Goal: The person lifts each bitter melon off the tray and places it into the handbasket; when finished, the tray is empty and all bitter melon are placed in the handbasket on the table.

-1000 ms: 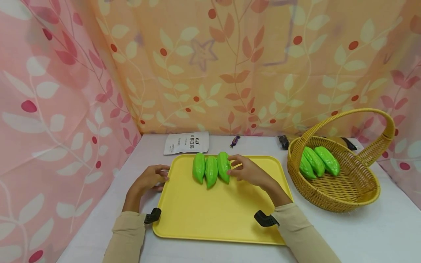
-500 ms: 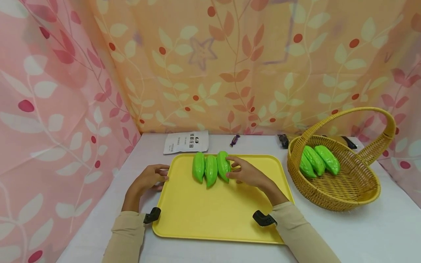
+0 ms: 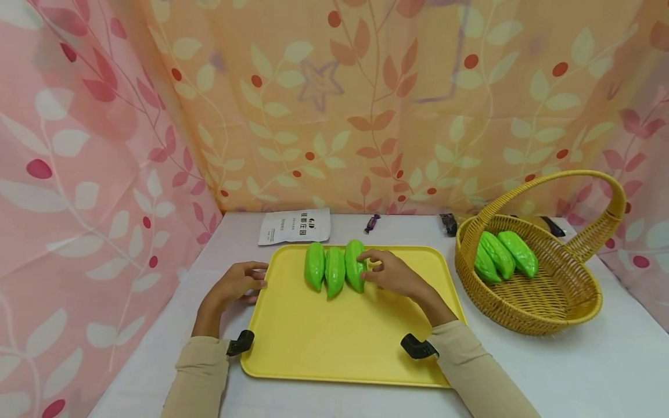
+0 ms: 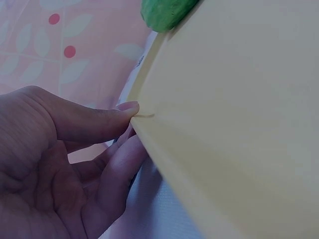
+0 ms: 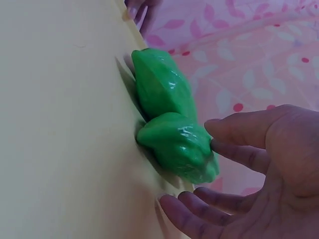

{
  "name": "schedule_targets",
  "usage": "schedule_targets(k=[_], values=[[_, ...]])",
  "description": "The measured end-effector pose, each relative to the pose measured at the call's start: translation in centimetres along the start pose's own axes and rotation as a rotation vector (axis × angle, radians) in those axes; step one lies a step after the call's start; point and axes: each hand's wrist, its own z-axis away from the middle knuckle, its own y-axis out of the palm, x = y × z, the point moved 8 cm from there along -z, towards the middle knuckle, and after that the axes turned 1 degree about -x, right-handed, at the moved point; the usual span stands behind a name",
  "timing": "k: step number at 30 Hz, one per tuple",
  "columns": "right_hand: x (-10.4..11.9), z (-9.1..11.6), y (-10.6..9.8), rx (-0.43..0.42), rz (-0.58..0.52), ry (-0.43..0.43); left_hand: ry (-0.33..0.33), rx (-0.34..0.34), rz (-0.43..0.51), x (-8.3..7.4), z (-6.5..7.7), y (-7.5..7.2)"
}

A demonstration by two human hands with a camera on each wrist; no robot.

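Person's tan-sleeved L forearm [image 3: 197, 374] and R forearm [image 3: 478, 363] extended fwd, L hand [image 3: 235, 283] angled inward at wrist, thumb [image 4: 94, 122] pressed down atop, fingers [image 4: 122, 174] curled beneath, R hand [image 3: 396, 274] turned twd ctr, fingers spread & loosely bent, thumb apart below.

I work at a table [image 3: 564, 383] covered in white, boxed in by pink leaf-print cloth [image 3: 78, 157] at either side and orange leaf-print cloth [image 3: 324, 133] straight ahead. The hung fabric and a wicker basket [image 3: 486, 299] look homely; whether this is a home or a staged corner, I cannot tell.
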Motion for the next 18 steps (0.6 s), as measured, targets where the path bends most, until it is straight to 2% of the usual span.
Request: schedule_targets(k=[4,8,14,18], values=[[0.2,-0.2,0.0,-0.025,0.013,-0.019,-0.004,0.002,0.001,0.0,0.0,0.0],[0.5,-0.3,0.6,-0.027,0.085,-0.044,-0.008,0.003,0.006,0.1,0.1,0.1],[0.5,-0.1,1.2,0.001,0.192,-0.019,-0.001,0.004,0.020,0.0,0.1,0.1],[1.0,0.1,0.7,-0.037,0.190,-0.043,0.002,0.002,0.016,-0.1,0.2,0.1]])
